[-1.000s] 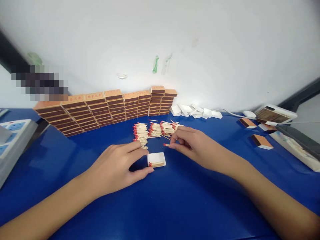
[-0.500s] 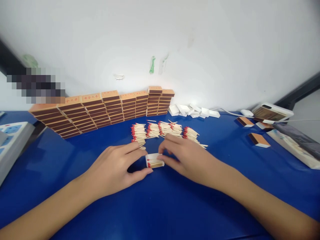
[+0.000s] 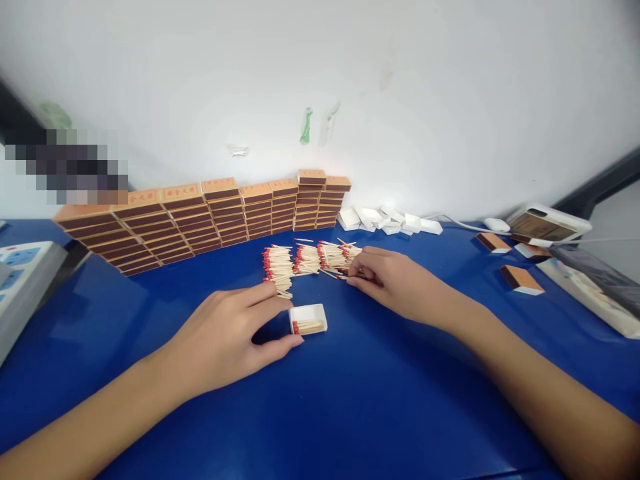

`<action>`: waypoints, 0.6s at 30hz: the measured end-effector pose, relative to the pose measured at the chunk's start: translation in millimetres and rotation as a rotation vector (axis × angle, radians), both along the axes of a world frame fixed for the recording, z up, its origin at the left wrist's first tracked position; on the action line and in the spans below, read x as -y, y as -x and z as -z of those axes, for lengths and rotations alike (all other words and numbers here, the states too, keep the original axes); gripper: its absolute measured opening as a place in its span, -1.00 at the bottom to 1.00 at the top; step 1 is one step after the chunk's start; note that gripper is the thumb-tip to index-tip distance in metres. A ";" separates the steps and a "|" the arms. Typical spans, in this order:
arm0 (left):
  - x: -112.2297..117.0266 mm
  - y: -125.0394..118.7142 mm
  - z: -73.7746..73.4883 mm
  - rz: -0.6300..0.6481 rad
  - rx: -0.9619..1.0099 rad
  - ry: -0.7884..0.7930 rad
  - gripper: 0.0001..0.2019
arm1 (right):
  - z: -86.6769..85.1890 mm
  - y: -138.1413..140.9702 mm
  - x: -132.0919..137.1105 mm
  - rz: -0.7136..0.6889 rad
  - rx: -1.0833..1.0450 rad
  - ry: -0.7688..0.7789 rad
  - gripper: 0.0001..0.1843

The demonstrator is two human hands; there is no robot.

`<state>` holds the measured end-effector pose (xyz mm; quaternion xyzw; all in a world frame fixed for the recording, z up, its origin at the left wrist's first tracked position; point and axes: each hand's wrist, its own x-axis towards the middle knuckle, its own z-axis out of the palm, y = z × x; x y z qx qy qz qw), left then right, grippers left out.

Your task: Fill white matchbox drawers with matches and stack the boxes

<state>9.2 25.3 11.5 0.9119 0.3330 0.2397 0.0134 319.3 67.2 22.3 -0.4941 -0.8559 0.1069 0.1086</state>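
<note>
On the blue table stands a small white matchbox tray (image 3: 315,311) with several red-tipped matches (image 3: 309,327) lying along its near side. My left hand (image 3: 245,327) steadies the tray's left end, with thumb and forefinger at its near and far corners. Farther right, my right hand (image 3: 393,277) has its thumb and fingers pinched together at the right part of the loose match heaps (image 3: 306,259). Matches show at those fingertips; how many are gripped is hidden. The hand covers the rightmost heap.
Stacked matchboxes (image 3: 230,213) form a long row against the white wall. Spare white trays (image 3: 385,219) lie to their right. At the right are a few loose matchboxes (image 3: 523,280), a white cable (image 3: 460,225) and a phone-like dark slab (image 3: 595,277). A white box (image 3: 30,280) stands far left.
My right hand has moved from over the tray, away and to the right, to the match heaps. The matches in the tray now lie together along its near side. My left hand stays at the tray.
</note>
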 end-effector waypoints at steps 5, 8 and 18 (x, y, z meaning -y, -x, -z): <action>0.2 0.2 -0.2 -0.002 -0.009 0.005 -0.76 | -3.5 -5.6 -0.1 0.034 0.016 0.025 -0.88; 1.1 0.1 -0.5 -0.004 -0.013 0.003 -0.76 | -3.0 -11.3 -1.4 0.040 0.048 0.035 -0.88; 1.4 0.5 -1.3 -0.004 -0.006 0.006 -0.76 | -1.5 -11.0 -1.4 -0.006 0.086 0.037 -0.79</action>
